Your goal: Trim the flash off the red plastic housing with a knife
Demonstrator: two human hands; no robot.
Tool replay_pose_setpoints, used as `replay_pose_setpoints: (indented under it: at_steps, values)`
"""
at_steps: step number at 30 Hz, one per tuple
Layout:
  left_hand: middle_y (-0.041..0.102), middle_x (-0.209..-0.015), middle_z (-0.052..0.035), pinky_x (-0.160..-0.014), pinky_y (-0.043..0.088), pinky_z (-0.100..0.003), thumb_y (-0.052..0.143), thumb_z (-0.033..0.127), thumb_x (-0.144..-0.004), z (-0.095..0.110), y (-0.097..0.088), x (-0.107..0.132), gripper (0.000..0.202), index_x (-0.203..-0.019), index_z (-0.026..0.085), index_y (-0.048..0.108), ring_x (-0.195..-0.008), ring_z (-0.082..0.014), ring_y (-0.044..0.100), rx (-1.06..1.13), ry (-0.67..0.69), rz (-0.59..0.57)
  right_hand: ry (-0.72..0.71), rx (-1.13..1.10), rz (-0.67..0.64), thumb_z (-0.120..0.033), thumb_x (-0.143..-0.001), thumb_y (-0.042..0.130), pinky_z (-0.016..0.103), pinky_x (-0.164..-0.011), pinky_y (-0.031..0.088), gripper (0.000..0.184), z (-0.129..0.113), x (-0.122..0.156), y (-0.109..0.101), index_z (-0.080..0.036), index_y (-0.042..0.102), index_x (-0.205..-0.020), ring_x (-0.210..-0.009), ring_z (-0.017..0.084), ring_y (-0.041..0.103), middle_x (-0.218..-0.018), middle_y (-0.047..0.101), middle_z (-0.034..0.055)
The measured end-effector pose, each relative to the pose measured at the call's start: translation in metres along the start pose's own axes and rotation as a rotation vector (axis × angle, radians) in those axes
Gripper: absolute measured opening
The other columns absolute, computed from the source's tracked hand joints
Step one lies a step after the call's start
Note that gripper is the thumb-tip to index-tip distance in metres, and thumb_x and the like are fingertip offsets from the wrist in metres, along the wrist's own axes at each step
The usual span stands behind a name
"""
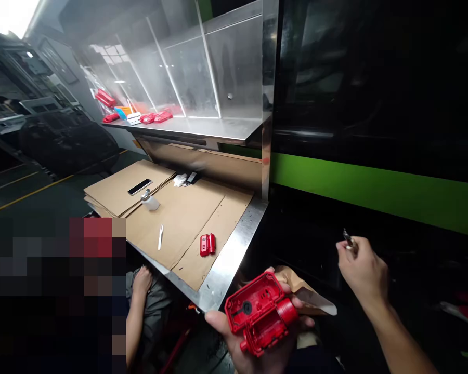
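Observation:
My left hand point(265, 345) holds a red plastic housing point(259, 311) with its open ribbed inside facing up, low in the middle of the view beside the table's corner. Under the housing lies a brown paper-like piece with a pale tip point(308, 296). My right hand point(364, 272) is raised to the right and pinches a small metal tool point(349, 240) between its fingertips, apart from the housing. A smaller red part point(207, 244) lies on the cardboard-covered steel table point(228, 265).
The table carries a white plastic fork-like piece point(160, 236), a small clear bottle point(150, 200) and a dark phone point(139, 186). A steel shelf point(203, 127) above holds several red parts. Another person's hand point(141, 280) rests below the table edge. A green-striped dark machine point(374, 192) stands right.

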State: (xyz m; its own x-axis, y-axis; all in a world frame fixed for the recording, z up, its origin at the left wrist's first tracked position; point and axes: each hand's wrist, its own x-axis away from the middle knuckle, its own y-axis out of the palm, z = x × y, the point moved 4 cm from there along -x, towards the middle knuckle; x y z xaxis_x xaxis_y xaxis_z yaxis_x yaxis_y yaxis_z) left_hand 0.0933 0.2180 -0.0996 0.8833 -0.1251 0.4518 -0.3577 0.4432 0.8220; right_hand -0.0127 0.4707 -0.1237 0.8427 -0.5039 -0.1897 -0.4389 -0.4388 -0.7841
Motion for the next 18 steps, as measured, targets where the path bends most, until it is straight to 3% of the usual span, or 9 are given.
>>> replay_pose_setpoints:
  at_steps: [3, 5, 11, 14, 18]
  values:
    - [0.070, -0.114, -0.0130, -0.081, 0.055, -0.052, 0.063, 0.097, -0.048, -0.003, -0.004, 0.003, 0.102, -0.122, 0.027, 0.069, -0.102, -0.0410, 0.062, 0.046, -0.024, -0.050, 0.037, 0.027, -0.129, -0.049, -0.083, 0.050, 0.037, -0.062, 0.043, 0.027, 0.025, 0.021, 0.003, -0.025, 0.057, -0.094, -0.072, 0.030, 0.064, -0.080, 0.069, 0.0078]
    - [0.070, -0.112, -0.0139, -0.076, 0.057, -0.050, 0.062, 0.098, -0.044, -0.006, -0.004, 0.004, 0.104, -0.119, 0.027, 0.072, -0.096, -0.0392, 0.064, 0.101, -0.052, -0.101, 0.054, 0.035, -0.212, -0.053, -0.081, 0.052, 0.038, -0.061, 0.045, 0.029, 0.042, 0.036, 0.007, -0.026, 0.057, -0.090, -0.072, 0.031, 0.065, -0.082, 0.071, 0.0070]
    - [0.070, -0.102, -0.0134, -0.073, 0.056, -0.053, 0.057, 0.099, -0.052, -0.002, 0.001, 0.005, 0.096, -0.113, 0.027, 0.074, -0.087, -0.0355, 0.063, 0.170, -0.093, -0.198, 0.180, -0.039, -0.424, -0.060, -0.083, 0.057, 0.045, -0.064, 0.052, 0.032, 0.117, 0.077, 0.026, -0.029, 0.062, -0.089, -0.072, 0.033, 0.069, -0.083, 0.072, 0.0065]
    - [0.069, -0.098, -0.0119, -0.069, 0.054, -0.049, 0.057, 0.097, -0.056, 0.002, -0.001, 0.006, 0.090, -0.111, 0.028, 0.074, -0.081, -0.0329, 0.062, 0.032, -0.104, -0.180, 0.240, -0.129, -0.474, -0.059, -0.083, 0.057, 0.050, -0.072, 0.055, 0.030, 0.155, 0.100, 0.037, -0.031, 0.066, -0.093, -0.085, 0.036, 0.071, -0.096, 0.075, 0.0093]
    - [0.068, -0.102, -0.0139, -0.070, 0.056, -0.047, 0.059, 0.082, -0.074, 0.003, -0.010, 0.005, 0.072, -0.117, 0.025, 0.069, -0.084, -0.0296, 0.063, -0.187, -0.081, -0.134, 0.380, -0.166, -0.530, -0.065, -0.075, 0.061, 0.055, -0.086, 0.057, 0.049, 0.201, 0.125, 0.053, -0.027, 0.068, -0.106, -0.103, 0.042, 0.069, -0.112, 0.073, 0.0136]
